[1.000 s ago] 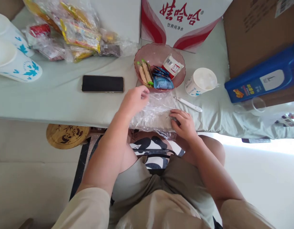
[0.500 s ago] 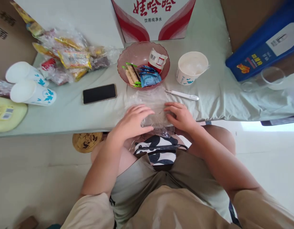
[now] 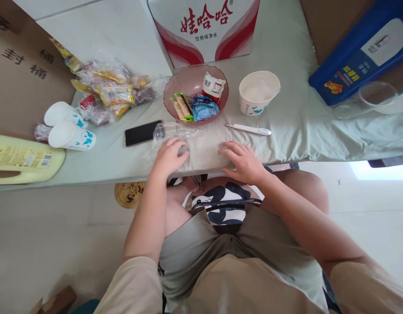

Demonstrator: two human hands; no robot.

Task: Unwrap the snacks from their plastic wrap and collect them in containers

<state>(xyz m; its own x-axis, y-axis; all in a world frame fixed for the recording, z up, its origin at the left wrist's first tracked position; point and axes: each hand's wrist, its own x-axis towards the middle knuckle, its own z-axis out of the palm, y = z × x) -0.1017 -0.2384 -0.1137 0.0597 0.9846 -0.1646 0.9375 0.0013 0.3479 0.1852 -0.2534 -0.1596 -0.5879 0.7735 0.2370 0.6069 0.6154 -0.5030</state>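
Observation:
My left hand [image 3: 171,157] rests at the table's front part, over a crumpled sheet of clear plastic [image 3: 165,131]. Its fingers curve down onto the plastic and the thumb stands apart from them. Part of the plastic overlaps the right end of a black phone [image 3: 140,133]. To the right, my right hand [image 3: 242,161] lies on the green tablecloth [image 3: 204,150] with fingers spread and nothing in them. Just beyond that hand is a white utility knife [image 3: 248,129]. A pink ribbed bowl [image 3: 170,89] holding small wrapped packets sits behind both hands.
A white paper tub [image 3: 258,93] stands right of the bowl. Bagged snacks [image 3: 113,91], two tipped paper cups [image 3: 72,135] and a yellow jug [image 3: 31,159] are at left. A blue jug [image 3: 358,56] and a clear cup [image 3: 377,96] are at right. Behind stands a white-and-red carton [image 3: 206,39].
My left hand has moved left, and the clear plastic has shifted left with it, onto the phone's end. My right hand remains near its place, fingers spread. The view has turned slightly left.

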